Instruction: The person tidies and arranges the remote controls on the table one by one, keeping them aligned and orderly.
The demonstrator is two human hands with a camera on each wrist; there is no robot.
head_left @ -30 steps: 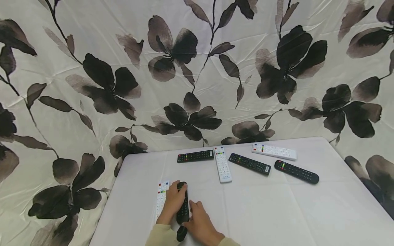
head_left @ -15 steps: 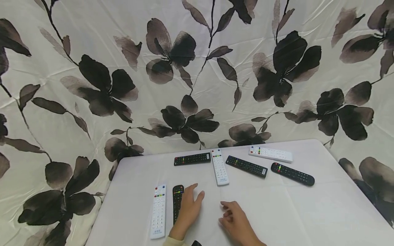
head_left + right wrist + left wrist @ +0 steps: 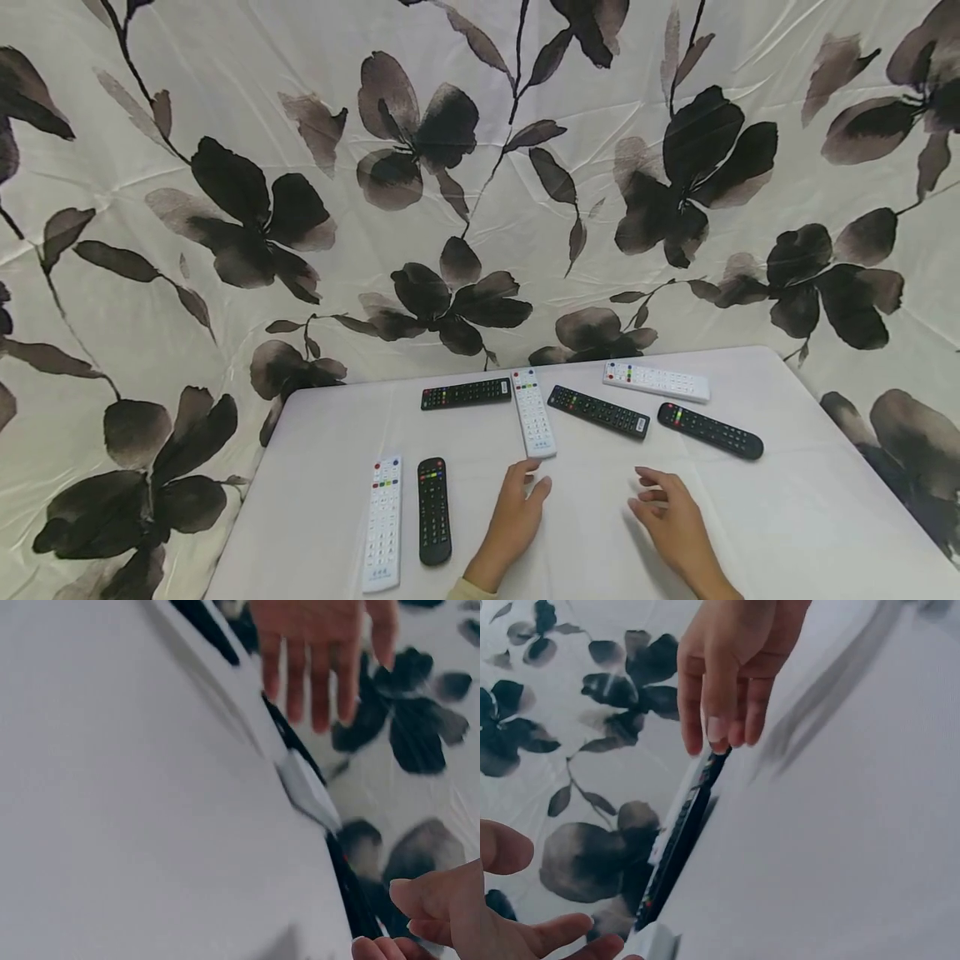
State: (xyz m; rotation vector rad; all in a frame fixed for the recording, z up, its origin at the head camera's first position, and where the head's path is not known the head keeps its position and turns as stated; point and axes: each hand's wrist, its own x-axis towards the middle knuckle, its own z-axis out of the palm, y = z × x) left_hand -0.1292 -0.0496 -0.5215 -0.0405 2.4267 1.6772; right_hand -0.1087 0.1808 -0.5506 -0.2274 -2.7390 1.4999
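Observation:
In the head view my left hand [image 3: 513, 517] is held with its fingers relaxed, its fingertips at the lower end of a white remote control [image 3: 534, 414]; whether they touch it I cannot tell. Farther right, my right hand [image 3: 673, 523] has loosely bent fingers and holds nothing, nearest to a black remote [image 3: 710, 431]. At the left front a black remote [image 3: 433, 512] lies upright in the view, parallel to a white remote [image 3: 382, 525] with a small gap between. Both wrist views show the two hands apart, with remotes seen low and edge-on beyond them.
Along the back of the white-covered table [image 3: 817, 500] lie another black remote [image 3: 465, 394], a slanted black remote [image 3: 598, 412] and a white remote [image 3: 656, 382]. A floral cloth [image 3: 450, 192] hangs right behind the table's far edge.
One second ago both hands were on the black remote at the left front. They have let go and moved right, apart from each other; that remote now lies beside the white one.

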